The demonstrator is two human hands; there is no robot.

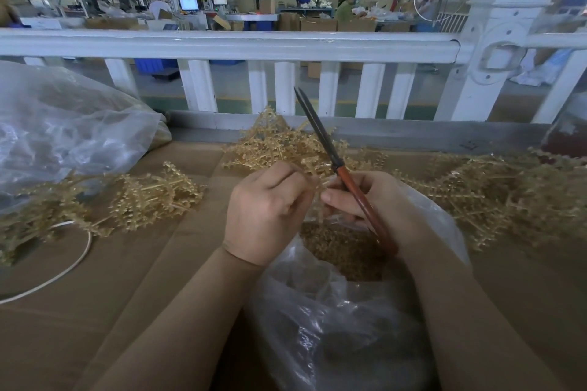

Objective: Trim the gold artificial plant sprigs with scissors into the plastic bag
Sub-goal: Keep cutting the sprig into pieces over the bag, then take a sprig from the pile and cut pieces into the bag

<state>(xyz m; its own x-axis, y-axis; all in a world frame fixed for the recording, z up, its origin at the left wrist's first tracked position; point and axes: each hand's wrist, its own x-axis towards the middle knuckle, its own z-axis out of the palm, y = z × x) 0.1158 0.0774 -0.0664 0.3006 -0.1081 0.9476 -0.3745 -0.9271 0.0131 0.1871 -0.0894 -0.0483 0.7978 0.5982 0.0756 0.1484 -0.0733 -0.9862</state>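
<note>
Over the open plastic bag point(320, 311), my left hand point(266, 213) pinches a gold sprig point(313, 170), its stem hidden behind my fingers. My right hand point(371, 203) grips the scissors point(320, 136), blades together, handle ends concealed.

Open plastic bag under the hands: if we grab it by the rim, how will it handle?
Probably floppy: the plastic bag is thin, clear and heavily creased, so its rim would likely collapse when pinched. Likely bottom-heavy: gold trimmings fill its mouth, so lifting by one edge could spill them. Probably slippery: the film looks glossy and it lies on smooth cardboard.
</note>
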